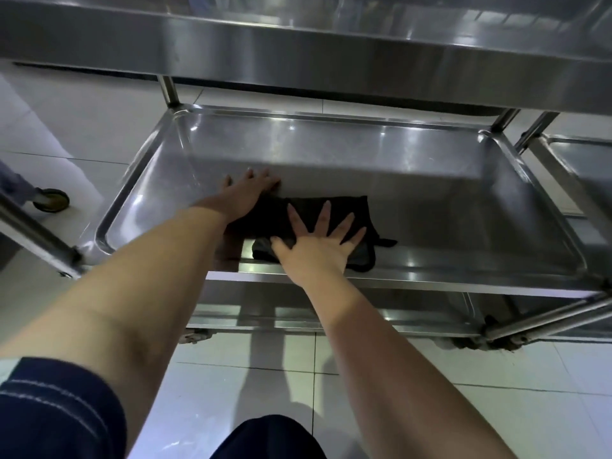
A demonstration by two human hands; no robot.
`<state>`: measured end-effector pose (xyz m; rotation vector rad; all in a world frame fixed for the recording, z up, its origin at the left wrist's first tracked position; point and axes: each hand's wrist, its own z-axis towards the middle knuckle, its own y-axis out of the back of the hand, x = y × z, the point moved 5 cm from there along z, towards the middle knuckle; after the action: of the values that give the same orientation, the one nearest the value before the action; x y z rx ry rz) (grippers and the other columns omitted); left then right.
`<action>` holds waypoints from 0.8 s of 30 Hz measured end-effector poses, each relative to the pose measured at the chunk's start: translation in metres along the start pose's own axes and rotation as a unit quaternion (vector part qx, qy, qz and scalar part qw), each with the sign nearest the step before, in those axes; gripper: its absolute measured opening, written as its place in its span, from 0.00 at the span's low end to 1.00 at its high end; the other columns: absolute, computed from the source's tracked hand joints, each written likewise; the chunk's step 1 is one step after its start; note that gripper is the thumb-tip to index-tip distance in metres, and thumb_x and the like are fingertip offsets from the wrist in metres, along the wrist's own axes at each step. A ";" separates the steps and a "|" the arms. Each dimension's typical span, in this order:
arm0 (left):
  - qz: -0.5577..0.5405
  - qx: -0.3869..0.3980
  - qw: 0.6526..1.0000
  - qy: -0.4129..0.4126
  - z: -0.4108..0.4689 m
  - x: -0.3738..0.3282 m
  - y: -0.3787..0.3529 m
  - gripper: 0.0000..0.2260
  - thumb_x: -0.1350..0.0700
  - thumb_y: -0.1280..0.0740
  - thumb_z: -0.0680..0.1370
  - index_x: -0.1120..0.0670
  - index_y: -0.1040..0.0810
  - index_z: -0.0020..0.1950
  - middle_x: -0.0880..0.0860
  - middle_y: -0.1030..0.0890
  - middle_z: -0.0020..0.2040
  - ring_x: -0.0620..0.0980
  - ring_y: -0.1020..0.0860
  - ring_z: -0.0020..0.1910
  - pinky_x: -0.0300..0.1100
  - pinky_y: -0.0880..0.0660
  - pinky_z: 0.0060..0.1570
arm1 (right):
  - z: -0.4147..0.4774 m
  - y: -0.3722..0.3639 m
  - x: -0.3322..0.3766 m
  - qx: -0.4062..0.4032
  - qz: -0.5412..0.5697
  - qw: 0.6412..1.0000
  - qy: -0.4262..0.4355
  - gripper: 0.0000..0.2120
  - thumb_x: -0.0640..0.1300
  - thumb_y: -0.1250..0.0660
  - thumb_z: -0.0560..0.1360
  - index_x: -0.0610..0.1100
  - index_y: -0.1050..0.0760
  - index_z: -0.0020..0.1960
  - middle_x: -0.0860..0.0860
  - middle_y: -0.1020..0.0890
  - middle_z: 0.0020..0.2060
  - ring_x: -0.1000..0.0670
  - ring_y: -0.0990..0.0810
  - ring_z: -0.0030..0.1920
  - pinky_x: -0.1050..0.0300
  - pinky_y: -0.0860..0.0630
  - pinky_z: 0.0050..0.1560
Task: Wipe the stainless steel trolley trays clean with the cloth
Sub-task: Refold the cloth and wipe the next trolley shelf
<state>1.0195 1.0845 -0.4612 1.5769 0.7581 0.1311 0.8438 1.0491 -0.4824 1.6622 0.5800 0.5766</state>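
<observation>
A dark cloth (344, 210) lies flat in the middle tray (430, 180) of the stainless steel trolley, near the tray's front edge. My right hand (318, 240) presses flat on the cloth with fingers spread wide. My left hand (246, 193) rests flat with its palm on the cloth's left end and its fingers on the bare steel beyond. Neither hand is curled around the cloth. The top tray (298, 44) overhangs above, and a lower tray (331, 318) shows beneath.
Upright posts (169, 91) stand at the tray's corners. A second trolley's tray (583, 160) adjoins on the right. A castor wheel (51, 199) sits on the white tiled floor (364, 376) at left. A handle bar (33, 240) slants across the left.
</observation>
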 end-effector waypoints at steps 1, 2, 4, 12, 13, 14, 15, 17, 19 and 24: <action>-0.024 -0.005 1.000 0.004 -0.003 -0.004 0.009 0.20 0.54 0.51 0.86 0.46 0.40 0.78 0.54 0.46 0.80 0.55 0.48 0.78 0.59 0.54 0.75 | -0.001 0.002 -0.002 0.009 0.006 1.000 0.005 0.33 0.74 0.58 0.73 0.69 0.64 0.75 0.43 0.65 0.78 0.26 0.67 0.73 0.23 0.72 0.62; -0.016 -0.016 1.000 -0.003 -0.007 -0.013 0.017 0.20 0.56 0.50 0.85 0.47 0.40 0.78 0.55 0.45 0.80 0.57 0.47 0.78 0.59 0.53 0.75 | -0.002 0.004 -0.003 0.020 0.019 1.000 0.014 0.33 0.75 0.58 0.73 0.69 0.64 0.75 0.44 0.64 0.78 0.27 0.67 0.73 0.25 0.72 0.63; 0.021 -0.029 0.998 -0.045 -0.016 -0.039 0.024 0.22 0.56 0.48 0.85 0.47 0.43 0.79 0.53 0.48 0.80 0.56 0.52 0.79 0.59 0.57 0.75 | -0.004 0.012 -0.013 0.019 0.069 0.997 0.036 0.31 0.73 0.57 0.75 0.69 0.61 0.75 0.47 0.59 0.79 0.30 0.65 0.75 0.27 0.72 0.66; 0.099 -0.013 0.995 -0.023 -0.055 -0.146 -0.052 0.27 0.34 0.53 0.80 0.36 0.56 0.78 0.47 0.55 0.81 0.56 0.59 0.79 0.67 0.67 0.69 | 0.010 0.035 -0.144 -0.063 0.068 0.995 -0.027 0.25 0.57 0.54 0.83 0.59 0.49 0.79 0.53 0.48 0.80 0.39 0.56 0.78 0.30 0.57 0.72; 0.106 -0.008 0.994 0.003 -0.056 -0.144 -0.059 0.28 0.31 0.55 0.79 0.34 0.58 0.77 0.45 0.57 0.80 0.57 0.60 0.78 0.70 0.68 0.67 | 0.012 0.027 -0.148 -0.028 0.058 0.998 -0.013 0.25 0.59 0.56 0.83 0.61 0.53 0.79 0.56 0.51 0.80 0.40 0.58 0.78 0.29 0.58 0.72; 0.118 -0.009 0.993 0.023 -0.056 -0.139 -0.062 0.29 0.28 0.57 0.77 0.32 0.59 0.76 0.44 0.57 0.80 0.58 0.61 0.78 0.73 0.69 0.64 | 0.013 0.020 -0.150 -0.008 0.047 0.999 -0.001 0.25 0.60 0.58 0.82 0.63 0.55 0.78 0.57 0.53 0.80 0.41 0.59 0.78 0.28 0.60 0.72; 0.128 -0.018 0.991 0.034 -0.057 -0.131 -0.063 0.30 0.26 0.58 0.75 0.31 0.60 0.76 0.43 0.57 0.80 0.58 0.61 0.78 0.74 0.69 0.63 | 0.012 0.014 -0.150 0.000 0.041 0.999 0.004 0.24 0.61 0.59 0.82 0.65 0.57 0.78 0.58 0.55 0.79 0.42 0.60 0.78 0.27 0.62 0.70; 0.135 -0.033 0.989 0.048 -0.058 -0.104 -0.056 0.31 0.25 0.58 0.73 0.30 0.59 0.75 0.41 0.56 0.80 0.57 0.61 0.78 0.76 0.68 0.62 | 0.012 0.009 -0.151 0.003 0.040 0.999 0.002 0.24 0.64 0.61 0.80 0.68 0.59 0.76 0.60 0.57 0.79 0.43 0.61 0.78 0.24 0.65 0.67; 0.135 -0.041 0.987 0.076 -0.057 -0.065 -0.042 0.31 0.24 0.58 0.72 0.29 0.58 0.75 0.41 0.55 0.80 0.56 0.59 0.79 0.76 0.65 0.63 | 0.012 0.009 -0.151 0.007 0.034 0.999 0.004 0.26 0.67 0.61 0.79 0.69 0.59 0.75 0.61 0.57 0.79 0.43 0.62 0.78 0.24 0.66 0.67; 0.125 -0.028 0.985 0.118 -0.054 -0.002 -0.018 0.31 0.24 0.57 0.72 0.27 0.60 0.74 0.40 0.57 0.80 0.57 0.59 0.79 0.77 0.59 0.65 | 0.011 0.006 -0.146 0.010 0.018 1.000 0.000 0.26 0.67 0.60 0.79 0.69 0.61 0.75 0.60 0.59 0.79 0.41 0.63 0.78 0.25 0.66 0.68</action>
<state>0.9836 1.1286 -0.4678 1.6155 0.7271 0.5264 0.7416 0.9437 -0.4865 1.6935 0.5596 0.5989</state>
